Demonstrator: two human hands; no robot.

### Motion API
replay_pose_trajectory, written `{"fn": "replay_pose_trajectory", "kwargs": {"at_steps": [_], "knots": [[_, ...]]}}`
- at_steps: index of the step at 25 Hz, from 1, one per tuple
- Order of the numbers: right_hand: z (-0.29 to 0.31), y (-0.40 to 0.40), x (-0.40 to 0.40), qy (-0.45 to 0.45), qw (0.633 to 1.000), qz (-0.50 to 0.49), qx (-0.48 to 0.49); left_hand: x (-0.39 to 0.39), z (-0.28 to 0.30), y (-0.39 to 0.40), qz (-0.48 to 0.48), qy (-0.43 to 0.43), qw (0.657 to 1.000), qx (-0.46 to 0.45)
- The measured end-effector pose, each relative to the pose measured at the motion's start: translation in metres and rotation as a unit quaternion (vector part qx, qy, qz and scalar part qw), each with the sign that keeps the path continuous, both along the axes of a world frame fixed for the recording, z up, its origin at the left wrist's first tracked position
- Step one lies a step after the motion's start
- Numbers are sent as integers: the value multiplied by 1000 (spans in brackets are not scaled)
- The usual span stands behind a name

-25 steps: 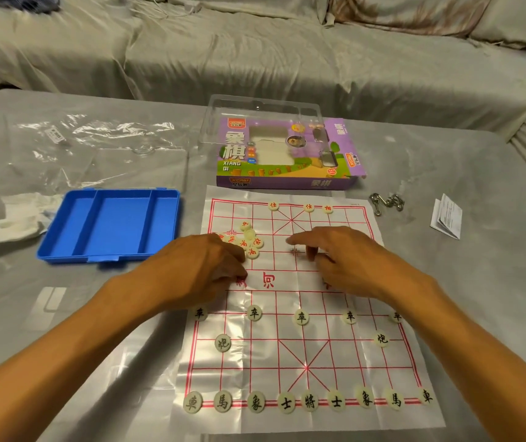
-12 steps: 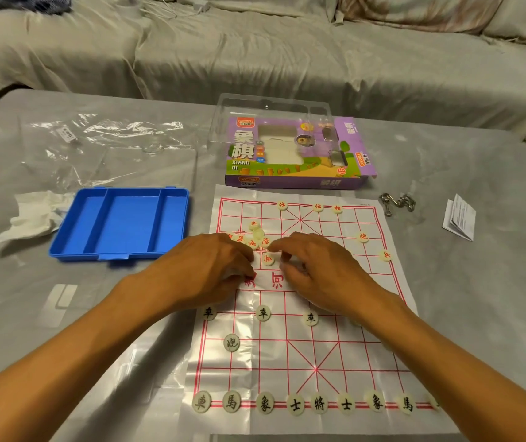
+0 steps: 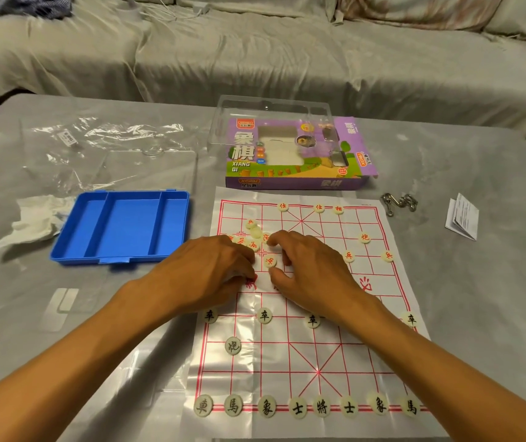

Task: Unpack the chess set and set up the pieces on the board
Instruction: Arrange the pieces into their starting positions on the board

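Since a second ago the right hand (image 3: 312, 272) has come in from the board's middle toward the heap of red-lettered pieces (image 3: 253, 237), uncovering three red pieces it has left on the right side: one piece (image 3: 364, 237) higher up and two pieces (image 3: 348, 255) (image 3: 388, 256) in a row below. The left hand (image 3: 206, 275) has hardly moved. Both hands lie knuckles-up on the paper board (image 3: 383, 346), fingers curled down. The right grip is half closed, forefinger reaching the heap, thumb just below a lone red piece (image 3: 270, 261) that lies between the two hands; I cannot tell whether it pinches anything. The left grip is bent over the heap's near edge, its fingertips hidden. Black-lettered pieces (image 3: 298, 408) line the near edge. On the table stand a blue tray (image 3: 121, 224) to the left and the purple box (image 3: 300, 154) beyond the board.
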State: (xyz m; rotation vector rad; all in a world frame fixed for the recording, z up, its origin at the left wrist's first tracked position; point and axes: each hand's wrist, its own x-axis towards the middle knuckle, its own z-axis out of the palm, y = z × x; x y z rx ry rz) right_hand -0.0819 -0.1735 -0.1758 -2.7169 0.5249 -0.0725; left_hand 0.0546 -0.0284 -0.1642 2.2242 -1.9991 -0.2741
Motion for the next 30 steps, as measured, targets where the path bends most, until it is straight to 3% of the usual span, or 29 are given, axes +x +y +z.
{"fn": "replay_pose_trajectory", "kwargs": {"at_steps": [8,14,30], "knots": [[8,-16,-13,6,999,31,-12,0,0,0,2,-4,1000,13],[10,-35,-23,20,1000,5,22,0,-1,1,6,-5,1000,14],[1,-47,-22,3,999,-39,-22,-1,1,2,7,-2,1000,25]]}}
